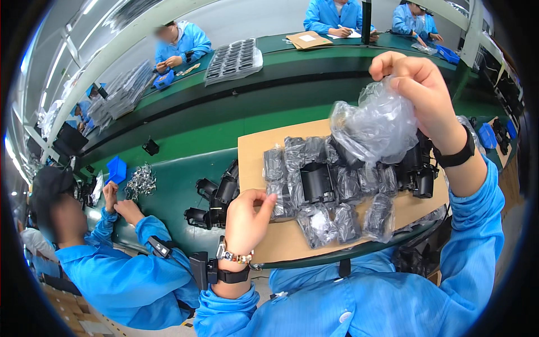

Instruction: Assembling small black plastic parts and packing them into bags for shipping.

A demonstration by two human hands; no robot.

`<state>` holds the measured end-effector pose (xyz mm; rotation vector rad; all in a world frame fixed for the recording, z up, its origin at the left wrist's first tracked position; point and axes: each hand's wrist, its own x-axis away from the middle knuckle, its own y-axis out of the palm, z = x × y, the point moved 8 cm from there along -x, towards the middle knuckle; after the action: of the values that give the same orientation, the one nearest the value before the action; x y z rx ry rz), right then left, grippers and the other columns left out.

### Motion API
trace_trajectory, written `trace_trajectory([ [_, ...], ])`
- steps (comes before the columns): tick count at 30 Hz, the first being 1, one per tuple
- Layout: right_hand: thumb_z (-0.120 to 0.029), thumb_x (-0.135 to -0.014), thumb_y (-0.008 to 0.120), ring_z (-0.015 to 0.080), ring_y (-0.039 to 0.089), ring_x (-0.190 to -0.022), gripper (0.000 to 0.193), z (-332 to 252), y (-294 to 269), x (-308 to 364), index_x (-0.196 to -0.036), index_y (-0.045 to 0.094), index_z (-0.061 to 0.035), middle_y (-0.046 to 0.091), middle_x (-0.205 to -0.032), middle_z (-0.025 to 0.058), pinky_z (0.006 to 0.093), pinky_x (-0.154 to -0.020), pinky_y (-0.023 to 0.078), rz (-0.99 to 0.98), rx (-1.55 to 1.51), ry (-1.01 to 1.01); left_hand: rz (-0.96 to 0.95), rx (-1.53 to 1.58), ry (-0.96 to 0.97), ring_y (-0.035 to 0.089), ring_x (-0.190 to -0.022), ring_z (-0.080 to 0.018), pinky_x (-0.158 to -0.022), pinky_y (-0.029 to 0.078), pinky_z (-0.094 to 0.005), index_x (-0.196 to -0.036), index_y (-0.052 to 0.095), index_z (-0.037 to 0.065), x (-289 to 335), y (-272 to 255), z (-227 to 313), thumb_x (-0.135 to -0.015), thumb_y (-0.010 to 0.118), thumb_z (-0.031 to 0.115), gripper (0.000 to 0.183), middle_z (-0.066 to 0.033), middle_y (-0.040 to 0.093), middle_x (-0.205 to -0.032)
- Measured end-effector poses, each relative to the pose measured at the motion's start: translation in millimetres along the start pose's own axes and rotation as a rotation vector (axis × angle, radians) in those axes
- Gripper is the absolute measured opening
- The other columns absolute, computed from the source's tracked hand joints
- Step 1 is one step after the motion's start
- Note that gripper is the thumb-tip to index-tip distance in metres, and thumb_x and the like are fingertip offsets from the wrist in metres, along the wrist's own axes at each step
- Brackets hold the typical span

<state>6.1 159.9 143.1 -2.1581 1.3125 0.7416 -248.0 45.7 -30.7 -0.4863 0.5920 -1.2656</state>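
Raised at the upper right, my right hand [424, 92] pinches a crumpled clear plastic bag [376, 126] between thumb and fingers. The bag hangs over the far side of a cardboard sheet [289, 241]. Several black plastic parts in clear bags [347, 222] lie there in rough rows. One bare black part [318, 182], with a rounded hollow body, sits among them. My left hand [247, 219] is at the sheet's left edge, thumb and forefinger apart, beside the leftmost bagged parts. Whether its fingertips touch them I cannot tell.
Bare black parts stand on the green table at left [216, 196] and on the sheet's right side [422, 174]. A co-worker [123, 264] sits at my left near small metal pieces [141, 181] and a blue bin [116, 169]. Across, people work along another bench holding a tray [233, 60].
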Motion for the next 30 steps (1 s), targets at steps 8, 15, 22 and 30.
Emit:
trace_trajectory([
  [8, 0.0, -0.065, 0.046, 0.0104, 0.052, -0.055, 0.029, -25, 56, 4, -0.092, 0.059, 0.0017, 0.06, -0.071, 0.0074, 0.0237, -0.054, 0.044, -0.342, 0.227, -0.098, 0.037, 1.067, -0.034, 0.057, -0.086, -0.0082, -0.074, 0.045, -0.0226, -0.095, 0.055, 0.003, 0, -9, -6, -0.097, 0.045, 0.014, 0.015, -0.0041, 0.063, -0.094],
  [15, -0.016, -0.075, 0.065, 0.0287, 0.062, -0.066, 0.027, -20, 138, 31, -0.1, 0.062, -0.0082, 0.061, -0.075, 0.0109, 0.0389, -0.056, 0.05, -0.819, 0.778, -0.338, -0.219, 1.391, -0.13, 0.058, -0.104, -0.0226, -0.087, 0.05, -0.04, -0.125, 0.042, 0.004, -3, 2, 38, -0.099, 0.034, 0.024, 0.034, -0.0103, 0.054, -0.119],
  [22, -0.009, -0.069, 0.064, 0.0271, 0.06, -0.067, 0.011, -13, 120, 24, -0.08, 0.067, -0.0074, 0.059, -0.081, 0.0093, 0.037, -0.058, 0.049, -0.703, 0.567, -0.329, -0.406, 1.479, -0.224, 0.057, -0.105, -0.0212, -0.084, 0.049, -0.0368, -0.123, 0.044, 0.003, -7, 20, 32, -0.099, 0.033, 0.03, 0.038, -0.0105, 0.056, -0.119],
  [30, -0.001, -0.07, 0.065, 0.0209, 0.059, -0.067, 0.005, -13, 65, 2, -0.075, 0.065, -0.0011, 0.062, -0.081, 0.0087, 0.0294, -0.061, 0.047, -0.512, 0.498, -0.216, 0.188, 0.069, 0.094, 0.063, -0.078, -0.0207, -0.067, 0.05, -0.0322, -0.11, 0.057, -0.005, -36, -25, -11, -0.087, 0.058, 0.022, 0.036, -0.0177, 0.063, -0.098],
])
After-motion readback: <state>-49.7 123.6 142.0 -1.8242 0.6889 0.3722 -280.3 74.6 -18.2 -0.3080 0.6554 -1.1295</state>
